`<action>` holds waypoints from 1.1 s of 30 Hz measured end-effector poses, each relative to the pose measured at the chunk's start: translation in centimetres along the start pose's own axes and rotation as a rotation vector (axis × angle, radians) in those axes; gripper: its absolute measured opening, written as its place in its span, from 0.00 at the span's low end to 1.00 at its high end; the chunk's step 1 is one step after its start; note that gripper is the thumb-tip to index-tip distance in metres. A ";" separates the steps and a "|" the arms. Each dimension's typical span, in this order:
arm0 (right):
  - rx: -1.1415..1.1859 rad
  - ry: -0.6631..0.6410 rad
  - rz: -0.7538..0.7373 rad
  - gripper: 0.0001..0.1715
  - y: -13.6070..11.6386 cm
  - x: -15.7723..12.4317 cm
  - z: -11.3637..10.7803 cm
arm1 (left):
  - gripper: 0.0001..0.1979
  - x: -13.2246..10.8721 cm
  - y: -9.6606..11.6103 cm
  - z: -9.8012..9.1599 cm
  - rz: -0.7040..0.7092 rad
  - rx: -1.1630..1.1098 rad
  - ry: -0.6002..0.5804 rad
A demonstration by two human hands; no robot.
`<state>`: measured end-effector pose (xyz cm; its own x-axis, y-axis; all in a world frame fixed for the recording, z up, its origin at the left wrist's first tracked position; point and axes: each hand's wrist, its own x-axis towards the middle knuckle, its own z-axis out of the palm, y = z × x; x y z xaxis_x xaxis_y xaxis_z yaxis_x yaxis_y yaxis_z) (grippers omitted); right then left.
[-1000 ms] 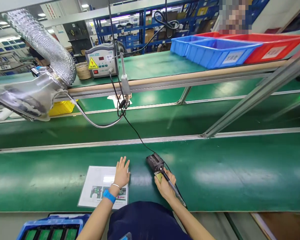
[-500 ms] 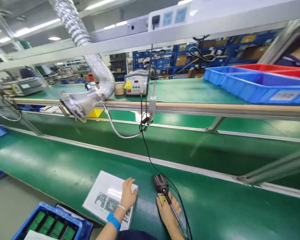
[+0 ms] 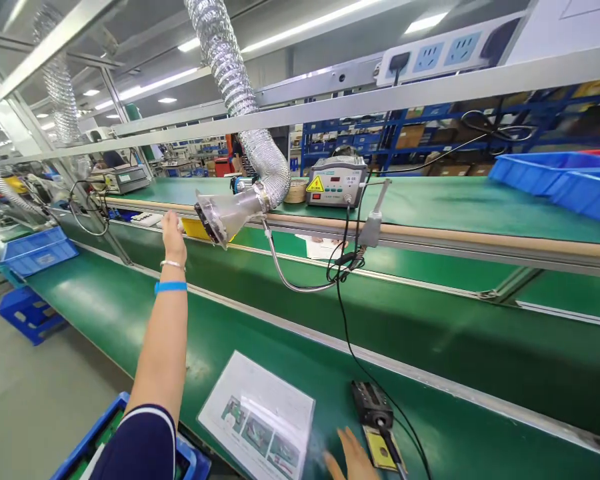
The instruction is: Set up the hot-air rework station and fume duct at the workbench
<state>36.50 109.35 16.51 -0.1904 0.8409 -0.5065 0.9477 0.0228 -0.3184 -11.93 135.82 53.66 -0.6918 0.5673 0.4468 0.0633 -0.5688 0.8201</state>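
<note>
The left hand (image 3: 173, 233) reaches far-left, fingers loosely curled, empty, just left of the hood (image 3: 220, 215). The right hand (image 3: 350, 457) lies open at the near bench (image 3: 145, 320) edge beside the iron stand (image 3: 373, 407), bare belt to its right.

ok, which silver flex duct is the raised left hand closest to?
The near duct ending in the clear hood; the left hand is just beside it. The other ducts hang far left.

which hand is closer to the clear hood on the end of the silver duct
Left. The left hand is raised just left of the clear hood, a small gap apart. The right hand lies low on the green bench beside the soldering iron stand.
</note>
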 end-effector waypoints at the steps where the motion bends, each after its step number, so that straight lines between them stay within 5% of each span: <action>1: -0.024 0.059 -0.072 0.54 -3.3 0.4 -2.9 | 0.27 2.3 0.0 0.9 0.003 -0.074 -0.122; 4: 0.174 0.469 -0.433 0.46 -14.3 2.1 -12.0 | 0.37 5.4 -0.7 2.8 -0.028 -0.359 -0.547; 7: 0.308 0.904 -0.785 0.34 -25.0 2.9 -20.2 | 0.29 4.0 -0.8 1.8 0.164 -0.291 -0.690; 10: 0.442 1.098 -0.939 0.41 -33.0 1.9 -25.0 | 0.27 -0.6 0.0 -2.7 0.515 0.052 -0.616; 11: 0.446 1.154 -0.971 0.41 -34.6 1.6 -25.5 | 0.28 -2.6 -0.1 -4.7 0.527 0.184 -0.589; 13: 0.376 1.229 -0.955 0.39 -36.2 1.6 -24.8 | 0.33 -7.1 -1.3 -8.7 0.315 0.249 -0.651; 15: 0.270 1.239 -0.865 0.36 -35.6 3.2 -22.6 | 0.38 -11.7 -4.7 -12.0 0.067 0.283 -0.715; 18: 0.104 1.180 -0.723 0.31 -32.1 7.9 -18.3 | 0.38 -18.6 -13.2 -14.8 -0.377 0.180 -0.710; 21: -0.160 0.914 -0.506 0.35 -27.5 13.0 -15.2 | 0.38 -25.1 -22.5 -14.6 -0.733 -0.035 -0.673; 24: -0.304 0.696 -0.465 0.37 -23.2 16.5 -14.2 | 0.46 -30.1 -28.8 -12.7 -0.818 -0.092 -0.670; 29: -0.388 0.637 -0.496 0.34 -17.8 19.1 -14.5 | 0.63 -33.7 -31.7 -8.9 -1.009 -0.149 -0.806; 33: -0.236 0.719 -0.544 0.31 -16.7 19.5 -14.1 | 0.60 -32.6 -32.0 -9.7 -1.164 -0.187 -0.825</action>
<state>20.61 133.03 23.22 -0.4937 0.8133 0.3078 0.8175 0.5548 -0.1547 1.64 129.74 9.38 0.3267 0.8951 -0.3034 -0.3762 0.4176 0.8271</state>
